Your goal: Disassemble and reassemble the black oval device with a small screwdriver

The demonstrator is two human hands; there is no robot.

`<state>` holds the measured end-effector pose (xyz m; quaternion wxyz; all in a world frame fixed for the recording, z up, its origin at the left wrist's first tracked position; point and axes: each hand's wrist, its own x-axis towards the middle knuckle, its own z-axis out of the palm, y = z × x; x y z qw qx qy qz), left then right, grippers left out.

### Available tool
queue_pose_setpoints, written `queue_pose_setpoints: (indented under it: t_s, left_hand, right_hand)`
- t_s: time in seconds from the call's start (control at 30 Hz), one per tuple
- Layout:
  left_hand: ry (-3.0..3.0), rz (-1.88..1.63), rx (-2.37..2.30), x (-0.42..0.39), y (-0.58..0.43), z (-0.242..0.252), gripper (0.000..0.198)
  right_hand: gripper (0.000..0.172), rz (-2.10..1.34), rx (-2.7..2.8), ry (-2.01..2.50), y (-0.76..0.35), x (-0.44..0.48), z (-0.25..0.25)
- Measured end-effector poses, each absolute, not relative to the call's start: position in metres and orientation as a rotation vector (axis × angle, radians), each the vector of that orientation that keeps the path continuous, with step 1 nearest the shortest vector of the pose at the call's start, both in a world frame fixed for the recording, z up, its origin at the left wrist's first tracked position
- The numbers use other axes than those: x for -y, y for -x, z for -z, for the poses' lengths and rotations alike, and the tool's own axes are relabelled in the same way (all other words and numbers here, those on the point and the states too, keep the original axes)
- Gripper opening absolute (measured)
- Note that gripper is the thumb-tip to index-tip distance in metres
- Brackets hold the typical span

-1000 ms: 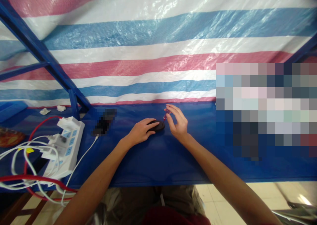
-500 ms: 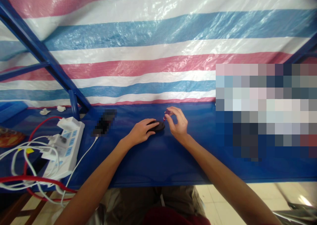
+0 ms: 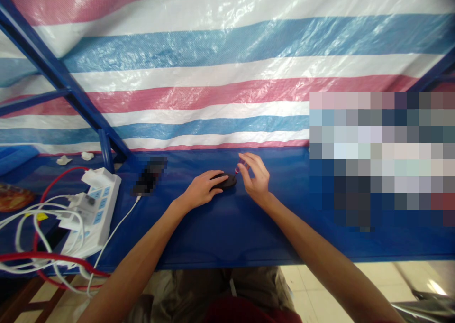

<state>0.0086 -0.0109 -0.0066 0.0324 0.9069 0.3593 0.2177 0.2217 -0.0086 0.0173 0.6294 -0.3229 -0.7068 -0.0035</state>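
Observation:
On the blue tabletop lies a dark, oval computer mouse (image 3: 227, 181), its left part hidden by fingers. My left hand (image 3: 204, 189) is closed around that end, thumb on the near side and fingers across the far side. A small screwdriver (image 3: 237, 170) with a purple-red see-through handle is pinched between the thumb and fingers of my right hand (image 3: 256, 176). Its thin shaft slants down to the right end of the mouse; the tip is too small to make out.
A white power strip (image 3: 103, 214) with plugs, white cables and a red cable lies at the left. Beside it a phone (image 3: 149, 176) is attached to a charging cable (image 3: 122, 223). Blue frame bars (image 3: 85, 109) and a striped sheet (image 3: 213, 90) stand behind. The right side is pixelated.
The fingers of my right hand have shifted and straightened a little around the screwdriver handle. My left hand and the mouse have stayed in place.

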Motion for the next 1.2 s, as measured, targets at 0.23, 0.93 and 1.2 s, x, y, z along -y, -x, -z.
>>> queue_pose_setpoints:
  t_s: [0.23,0.93,1.2]
  left_hand:
    - [-2.802,-0.658,-1.123,0.0113,-0.0087,0.0054,0.042]
    - [-2.811,-0.652,-1.122,0.0116,-0.0090,0.0057,0.043]
    - [-2.805,-0.667,-1.117,0.0117,-0.0091,0.0058,0.043]
  right_hand:
    - [0.022,-0.007,1.591,0.727,-0.2219,0.0073,-0.0150]
    - [0.027,0.003,1.620,0.748,-0.2209,0.0123,-0.0201]
    - [0.030,-0.029,1.621,0.695,-0.2211,0.0112,-0.0180]
